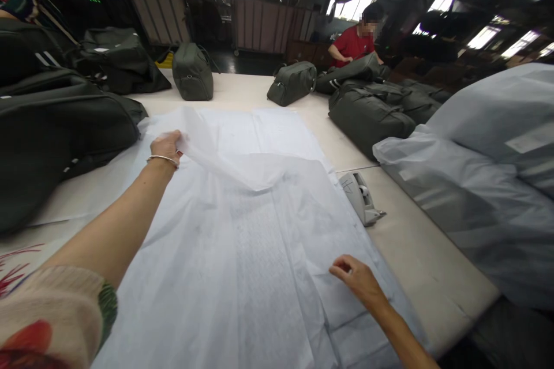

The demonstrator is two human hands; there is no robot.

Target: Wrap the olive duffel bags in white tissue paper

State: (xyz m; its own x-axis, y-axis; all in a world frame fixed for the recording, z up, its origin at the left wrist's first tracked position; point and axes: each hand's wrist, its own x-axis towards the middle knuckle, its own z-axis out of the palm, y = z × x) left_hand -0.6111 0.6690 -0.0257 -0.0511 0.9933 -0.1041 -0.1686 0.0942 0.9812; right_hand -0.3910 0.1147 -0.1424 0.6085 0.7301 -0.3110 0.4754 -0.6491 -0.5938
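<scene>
A stack of thin white translucent plastic bags [259, 242] lies flat in front of me. My left hand [167, 145], with a bangle at the wrist, pinches the top layer near its far left corner. That layer is lifted there and sags in a fold toward the middle. Over the right side of the stack, my right hand [357, 279] has its fingers curled together, fingertips close to the film. Whether film is caught between them is too fine to make out. A grey tape dispenser [360, 199] stands just beyond the stack's right edge.
Dark bags lie at the left [64, 132]; another bag [193, 72] stands at the back. More dark bags [367, 115] are piled back right. Plastic-wrapped bags [480, 184] fill the right side of the pale table [415, 242]. A person in red [352, 46] handles a bag beyond.
</scene>
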